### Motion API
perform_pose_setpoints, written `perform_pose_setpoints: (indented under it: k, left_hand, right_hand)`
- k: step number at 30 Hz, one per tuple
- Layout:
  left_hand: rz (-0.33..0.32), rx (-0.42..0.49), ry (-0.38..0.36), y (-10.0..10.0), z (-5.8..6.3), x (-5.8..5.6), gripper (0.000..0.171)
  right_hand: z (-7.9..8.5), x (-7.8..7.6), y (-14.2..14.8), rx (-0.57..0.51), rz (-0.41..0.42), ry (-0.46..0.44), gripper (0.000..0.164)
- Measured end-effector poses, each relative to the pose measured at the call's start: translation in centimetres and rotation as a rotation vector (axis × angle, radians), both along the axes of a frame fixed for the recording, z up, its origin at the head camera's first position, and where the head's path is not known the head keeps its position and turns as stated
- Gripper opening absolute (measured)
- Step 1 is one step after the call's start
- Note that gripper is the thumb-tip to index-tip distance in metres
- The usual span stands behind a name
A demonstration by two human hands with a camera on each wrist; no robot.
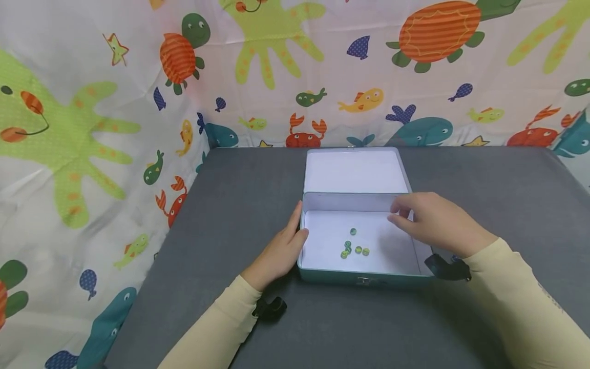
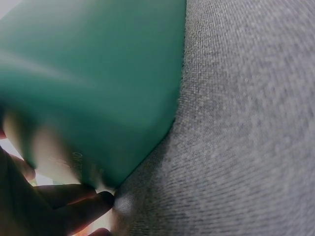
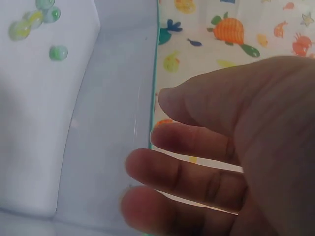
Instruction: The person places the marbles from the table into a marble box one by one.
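A shallow tin box (image 1: 322, 277), green outside and white inside, lies on the grey table with its hinged lid (image 1: 352, 171) folded back. Several small green and yellow glass marbles (image 1: 358, 250) rest on its floor, left of the middle. My left hand (image 1: 278, 253) holds the box's left side, thumb over the rim and fingers along the outer wall (image 2: 98, 98). Over the right part of the box hovers my right hand (image 1: 433, 220), its fingers loosely bent. Nothing shows between its thumb and fingertips (image 3: 140, 164) in the right wrist view.
Grey cloth covers the table (image 1: 239, 205) around the box. Behind and to the left hangs a white curtain (image 1: 276, 107) printed with sea animals. A small clasp (image 1: 364, 281) sits on the box's front wall. Each wrist wears a black camera mount (image 1: 272, 309).
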State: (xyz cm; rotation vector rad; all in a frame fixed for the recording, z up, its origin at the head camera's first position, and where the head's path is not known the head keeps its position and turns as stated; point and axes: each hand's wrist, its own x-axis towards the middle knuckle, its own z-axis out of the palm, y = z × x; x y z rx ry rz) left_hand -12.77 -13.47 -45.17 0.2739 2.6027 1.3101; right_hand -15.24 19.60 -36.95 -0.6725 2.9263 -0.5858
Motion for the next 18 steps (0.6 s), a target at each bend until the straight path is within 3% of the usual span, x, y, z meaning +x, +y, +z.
perform_pose_setpoints:
  k: [10, 18]
  left_hand:
    - [-0.004, -0.001, 0.003, -0.3, 0.0, 0.0, 0.064]
    - [-0.01, 0.009, -0.008, -0.2, 0.1, 0.0, 0.066]
  right_hand:
    - [-1.0, 0.9, 3.1, -0.075, -0.07, -0.001, 0.021]
    - [-2.1, 2.0, 5.3, -0.167, -0.162, 0.133, 0.034]
